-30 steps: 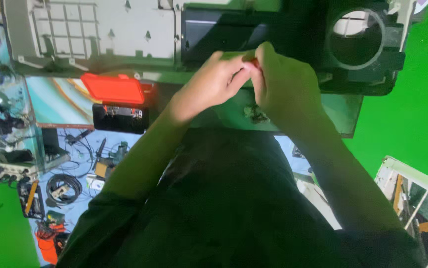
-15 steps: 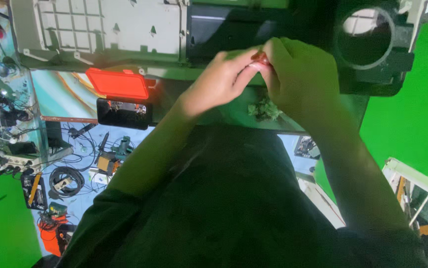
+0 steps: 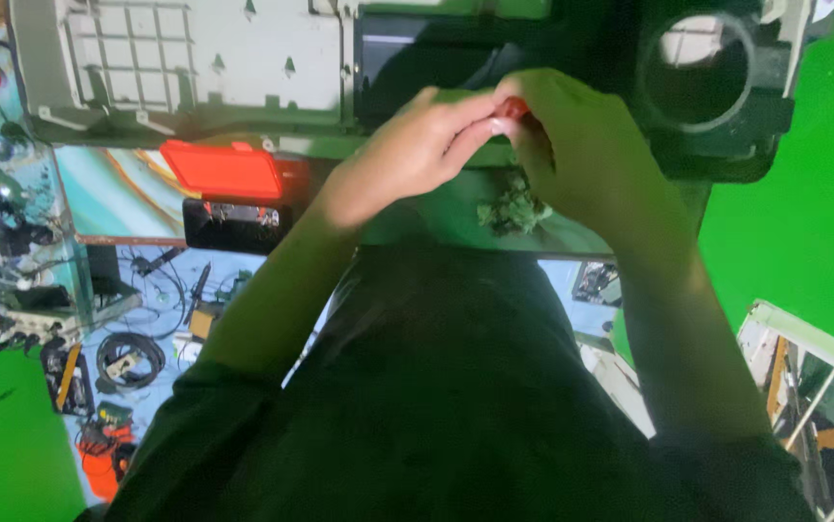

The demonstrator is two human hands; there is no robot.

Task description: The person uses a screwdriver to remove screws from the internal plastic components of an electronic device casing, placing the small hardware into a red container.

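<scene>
A red box (image 3: 223,169) lies at nine o'clock of the hands, a grey housing (image 3: 185,63) at eleven, while left hand (image 3: 407,159) and right hand (image 3: 591,159) meet, fingertips pinching a small red part (image 3: 516,106) at centre top

A small red part (image 3: 516,106) shows between the fingers (image 3: 480,121) at upper centre. Upper left, a pale grey-white housing (image 3: 194,68) with a gridded pattern; below it, a bright red-orange tray (image 3: 223,169). A black ring frame (image 3: 707,77) sits upper right. The backdrop (image 3: 813,213) is vivid green, the sleeves (image 3: 455,416) dark.
</scene>
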